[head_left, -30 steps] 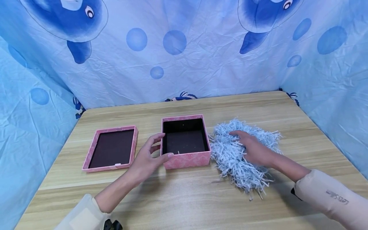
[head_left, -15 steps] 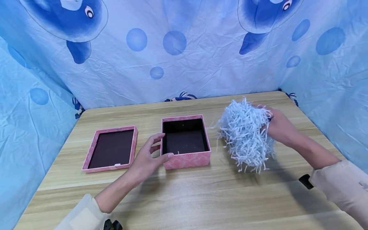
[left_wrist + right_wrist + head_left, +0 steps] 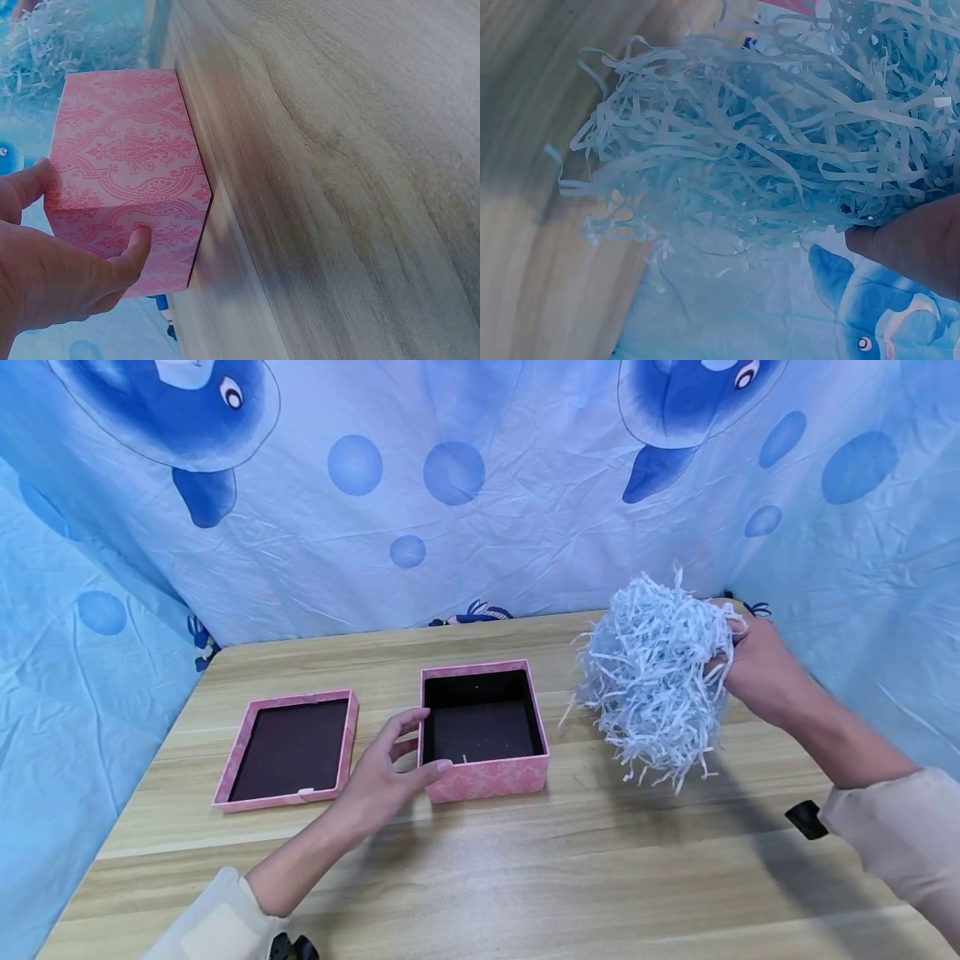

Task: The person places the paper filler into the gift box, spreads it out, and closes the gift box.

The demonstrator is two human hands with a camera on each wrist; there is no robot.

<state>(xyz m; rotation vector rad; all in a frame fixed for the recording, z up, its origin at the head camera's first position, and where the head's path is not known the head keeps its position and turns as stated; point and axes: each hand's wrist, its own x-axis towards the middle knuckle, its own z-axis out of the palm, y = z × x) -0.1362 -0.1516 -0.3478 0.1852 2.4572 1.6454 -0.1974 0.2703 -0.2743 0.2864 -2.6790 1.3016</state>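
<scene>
An open pink box (image 3: 486, 777) with a dark inside stands at the middle of the wooden table (image 3: 480, 877). My left hand (image 3: 390, 768) holds its near left corner, thumb on the front wall and fingers along the left side; the left wrist view shows the same box (image 3: 127, 180) under my fingers (image 3: 135, 251). My right hand (image 3: 753, 664) grips a big bundle of pale blue shredded paper (image 3: 656, 681) and holds it in the air, to the right of the box. In the right wrist view the shredded paper (image 3: 765, 157) fills the frame.
The box's pink lid (image 3: 288, 747) lies upside down on the table, left of the box. A blue cloth (image 3: 480, 485) with cartoon dolphins hangs behind and on both sides of the table.
My right hand gathered the shredded paper off the table and lifted it up and to the right. The left hand and the box have not moved.
</scene>
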